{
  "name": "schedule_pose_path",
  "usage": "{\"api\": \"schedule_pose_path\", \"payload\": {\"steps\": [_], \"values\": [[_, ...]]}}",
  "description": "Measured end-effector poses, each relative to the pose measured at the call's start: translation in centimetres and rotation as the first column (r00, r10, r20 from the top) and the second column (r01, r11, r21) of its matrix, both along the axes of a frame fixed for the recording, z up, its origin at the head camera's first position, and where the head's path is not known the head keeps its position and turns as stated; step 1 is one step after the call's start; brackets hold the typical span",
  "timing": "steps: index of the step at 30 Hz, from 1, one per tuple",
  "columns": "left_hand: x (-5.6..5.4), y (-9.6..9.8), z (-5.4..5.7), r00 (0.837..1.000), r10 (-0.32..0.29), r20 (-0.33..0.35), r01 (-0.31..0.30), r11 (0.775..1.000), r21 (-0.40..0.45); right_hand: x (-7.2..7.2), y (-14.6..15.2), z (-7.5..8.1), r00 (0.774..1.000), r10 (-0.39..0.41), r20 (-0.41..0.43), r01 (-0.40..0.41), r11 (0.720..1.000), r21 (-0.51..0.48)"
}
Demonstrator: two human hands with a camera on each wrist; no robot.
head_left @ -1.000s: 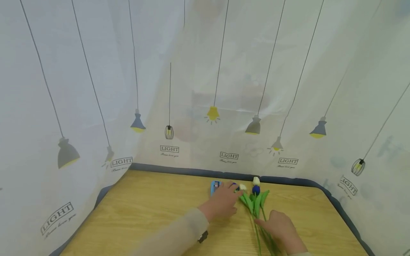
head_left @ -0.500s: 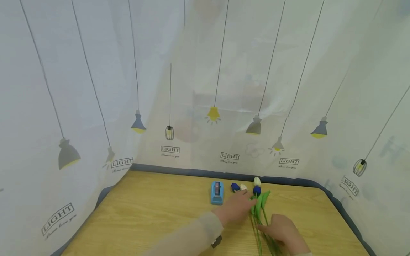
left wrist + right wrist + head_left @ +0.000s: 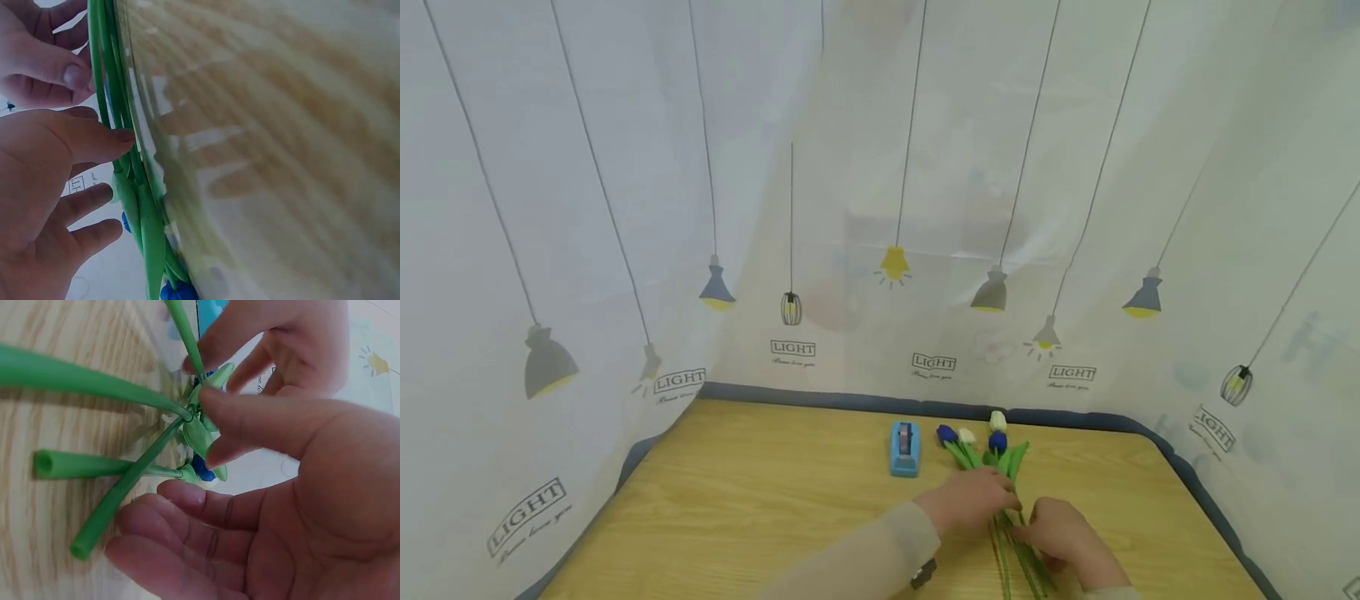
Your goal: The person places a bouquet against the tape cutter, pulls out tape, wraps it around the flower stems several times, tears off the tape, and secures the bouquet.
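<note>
Several artificial tulips (image 3: 997, 442) lie on the table, blue and white heads at the far end, green leaves and stems toward me. My left hand (image 3: 973, 500) pinches the stems just below the leaves with thumb and forefinger; its other fingers are spread in the left wrist view. Lower down, my right hand (image 3: 1063, 532) holds the stems between thumb and forefinger, with the remaining fingers loosely curled. In the right wrist view the green stems (image 3: 125, 494) cross, and their cut ends point toward the camera. Parts of the stems are hidden behind the hands.
A blue tape dispenser (image 3: 905, 450) stands left of the tulip heads. The wooden table (image 3: 760, 492) ends at a dark blue border (image 3: 850, 402), with a lamp-patterned curtain (image 3: 865, 192) hanging behind it and along both sides.
My left hand has moved right and nearer, from beside the dispenser and over the left flower heads, down to the stems. Those heads and the dispenser are now uncovered. The right hand has hardly moved.
</note>
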State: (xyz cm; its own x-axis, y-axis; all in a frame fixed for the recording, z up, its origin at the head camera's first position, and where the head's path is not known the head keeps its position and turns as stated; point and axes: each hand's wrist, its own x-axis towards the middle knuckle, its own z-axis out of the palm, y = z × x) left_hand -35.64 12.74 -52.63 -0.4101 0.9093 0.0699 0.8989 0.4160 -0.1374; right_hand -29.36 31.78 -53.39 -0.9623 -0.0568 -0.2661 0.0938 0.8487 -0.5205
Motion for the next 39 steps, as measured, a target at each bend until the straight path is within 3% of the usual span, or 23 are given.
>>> {"api": "schedule_pose_path", "payload": {"steps": [5, 8, 21, 28, 35, 39], "values": [[0.2, 0.5, -0.1, 0.998, 0.033, 0.050, -0.033, 0.999, -0.013, 1.1, -1.4, 1.4, 0.998, -0.054, -0.024, 0.053, 0.998, -0.021], [0.3, 0.8, -0.3, 0.998, 0.047, 0.039, -0.047, 0.999, -0.011, 1.3, -1.7, 1.7, 0.996, -0.084, -0.038, 0.084, 0.996, -0.004], [-0.1, 1.2, -1.1, 0.984, 0.174, 0.033, -0.174, 0.984, 0.023, 0.8, -2.3, 1.2, 0.987, -0.126, -0.100, 0.126, 0.992, -0.010], [-0.3, 1.4, -1.1, 0.971, 0.239, 0.018, -0.239, 0.971, 0.018, 1.0, -3.1, 1.0, 0.986, -0.100, -0.133, 0.106, 0.993, 0.041], [-0.5, 1.5, -1.4, 0.970, 0.239, 0.031, -0.240, 0.971, 0.011, 0.9, -2.8, 1.0, 0.983, -0.062, -0.174, 0.085, 0.988, 0.127], [-0.5, 1.5, -1.5, 0.971, 0.238, 0.021, -0.238, 0.971, 0.001, -0.1, -1.8, -0.5, 0.982, -0.044, -0.183, 0.063, 0.993, 0.097]]}}
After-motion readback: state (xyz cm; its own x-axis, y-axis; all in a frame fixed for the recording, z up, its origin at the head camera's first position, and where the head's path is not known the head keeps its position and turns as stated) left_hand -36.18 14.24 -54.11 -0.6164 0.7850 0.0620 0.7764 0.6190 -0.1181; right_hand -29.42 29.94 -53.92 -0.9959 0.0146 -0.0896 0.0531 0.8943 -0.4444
